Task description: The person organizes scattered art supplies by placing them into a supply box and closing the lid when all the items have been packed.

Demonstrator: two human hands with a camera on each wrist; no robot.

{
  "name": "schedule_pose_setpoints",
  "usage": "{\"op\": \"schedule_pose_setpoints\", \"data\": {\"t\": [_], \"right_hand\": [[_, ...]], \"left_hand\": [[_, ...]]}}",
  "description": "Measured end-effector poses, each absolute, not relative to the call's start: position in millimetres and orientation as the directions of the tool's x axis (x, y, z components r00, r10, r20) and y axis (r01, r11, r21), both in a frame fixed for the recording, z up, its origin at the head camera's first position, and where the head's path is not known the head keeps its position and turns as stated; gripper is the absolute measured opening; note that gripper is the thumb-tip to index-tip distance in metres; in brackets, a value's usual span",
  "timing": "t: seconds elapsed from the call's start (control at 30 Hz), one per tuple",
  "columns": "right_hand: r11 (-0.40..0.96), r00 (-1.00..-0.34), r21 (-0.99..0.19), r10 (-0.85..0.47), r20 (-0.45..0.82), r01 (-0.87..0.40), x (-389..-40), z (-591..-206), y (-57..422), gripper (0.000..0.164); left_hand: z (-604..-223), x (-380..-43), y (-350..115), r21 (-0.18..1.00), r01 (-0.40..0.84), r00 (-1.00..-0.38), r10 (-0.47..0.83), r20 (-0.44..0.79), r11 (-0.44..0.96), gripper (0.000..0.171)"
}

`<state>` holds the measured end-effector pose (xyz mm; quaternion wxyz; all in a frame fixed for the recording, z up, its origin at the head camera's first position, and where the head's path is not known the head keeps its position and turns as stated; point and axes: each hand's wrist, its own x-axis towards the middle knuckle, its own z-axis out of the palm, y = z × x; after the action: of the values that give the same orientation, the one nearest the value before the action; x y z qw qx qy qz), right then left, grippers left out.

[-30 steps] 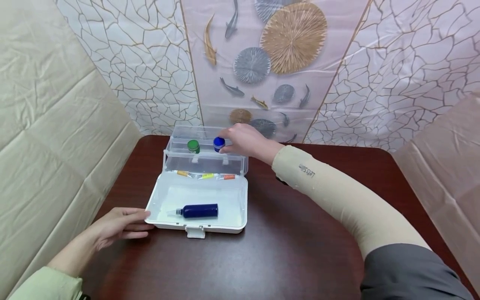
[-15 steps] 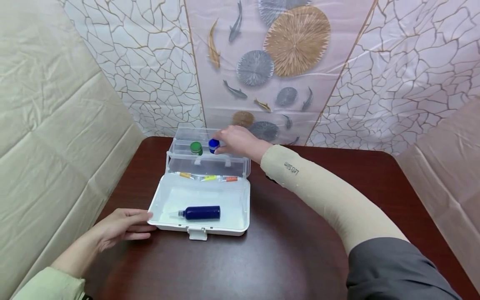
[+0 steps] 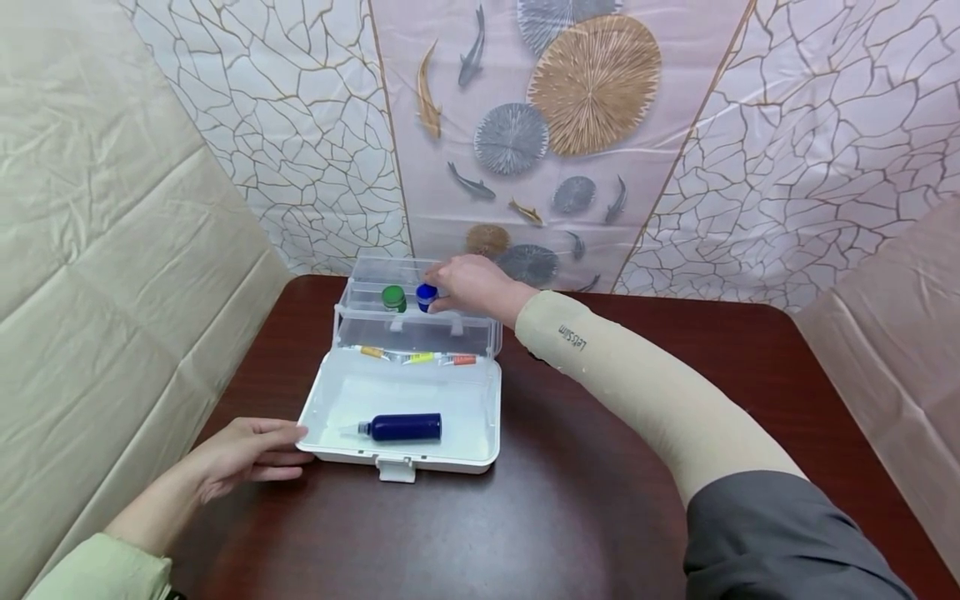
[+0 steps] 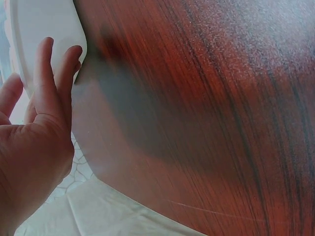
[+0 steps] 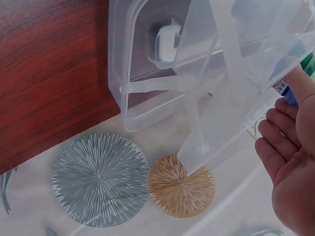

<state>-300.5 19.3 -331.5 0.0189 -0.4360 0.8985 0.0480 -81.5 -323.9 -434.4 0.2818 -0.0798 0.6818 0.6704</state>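
My right hand (image 3: 480, 285) pinches a small blue paint jar (image 3: 426, 298) between thumb and fingers, at the clear upper tray of the opened box. A green-lidded jar (image 3: 393, 298) stands in that tray just to the left. In the right wrist view, clear plastic partly covers the blue jar's label (image 5: 282, 87). Down at the box's front left corner is my left hand (image 3: 251, 454), its thumb on the rim and its fingers straight against the outer wall. The white box (image 3: 468, 417) holds a dark blue squeeze bottle (image 3: 407, 427) lying on its side.
Orange (image 3: 372, 352), yellow (image 3: 418, 357) and red (image 3: 462, 360) paint tubes lie in a row in a lower tray. A white latch (image 3: 396, 469) hangs at the box front. The dark wooden table (image 3: 570, 467) meets patterned cloth (image 3: 510, 137) behind the box.
The right hand has moved slightly left and lower with the blue jar, bringing it nearer the green jar. The left hand stays at the box corner. The head view has shifted slightly.
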Motion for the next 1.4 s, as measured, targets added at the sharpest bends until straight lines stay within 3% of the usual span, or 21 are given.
{"op": "schedule_pose_setpoints", "data": {"t": [0.53, 0.77, 1.17, 1.4], "right_hand": [[0.607, -0.615, 0.103, -0.782, -0.098, -0.788, -301.9, -333.2, 21.1, 0.065], [0.595, -0.600, 0.092, -0.800, -0.028, -0.798, -301.0, -325.0, 31.0, 0.063], [0.632, -0.631, -0.023, -0.770, 0.091, -0.775, -280.0, -310.7, 69.7, 0.064], [0.638, -0.645, -0.103, -0.743, 0.180, -0.763, -271.1, -310.8, 97.0, 0.066]], "left_hand": [[-436.5, -79.2, -323.4, 0.870, -0.487, -0.831, 0.264, -0.489, 0.080, 0.051], [-434.7, -79.6, -322.2, 0.871, -0.483, -0.833, 0.260, -0.488, 0.084, 0.053], [-430.9, -83.3, -328.2, 0.862, -0.490, -0.831, 0.229, -0.507, 0.131, 0.057], [-418.1, -97.8, -338.3, 0.879, -0.441, -0.859, 0.198, -0.471, 0.179, 0.068]]}}
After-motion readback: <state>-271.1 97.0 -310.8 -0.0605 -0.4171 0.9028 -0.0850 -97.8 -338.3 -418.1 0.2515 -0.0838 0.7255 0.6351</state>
